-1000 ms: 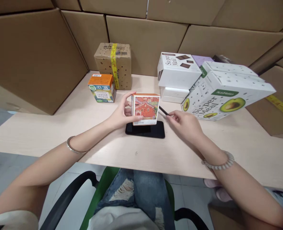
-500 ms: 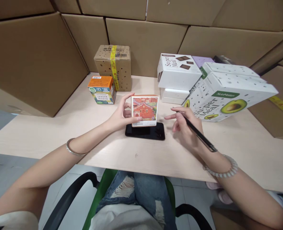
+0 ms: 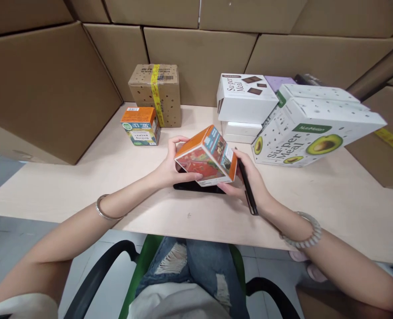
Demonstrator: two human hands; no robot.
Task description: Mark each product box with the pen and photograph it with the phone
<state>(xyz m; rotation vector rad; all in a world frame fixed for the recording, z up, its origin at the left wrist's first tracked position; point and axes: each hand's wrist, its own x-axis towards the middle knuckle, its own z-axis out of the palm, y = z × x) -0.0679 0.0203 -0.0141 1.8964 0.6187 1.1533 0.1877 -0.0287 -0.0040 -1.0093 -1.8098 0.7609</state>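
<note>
Orange picture box (image 3: 207,156) is now held tilted above the black phone (image 3: 196,187), one corner raised, whereas half a second ago it stood upright on the phone with its painted face toward the camera. It is gripped from the left by the left hand (image 3: 170,166), thumb under the near edge, and is now also supported from the right by the right hand (image 3: 248,184), which earlier hovered apart from it. A black pen (image 3: 247,186) is kept tucked between the right hand's fingers, pointing toward the wrist. Farther back on the table (image 3: 83,186) a small orange carton (image 3: 139,125), a taped brown box (image 3: 155,94) and the white avocado boxes (image 3: 312,128) are unchanged.
</note>
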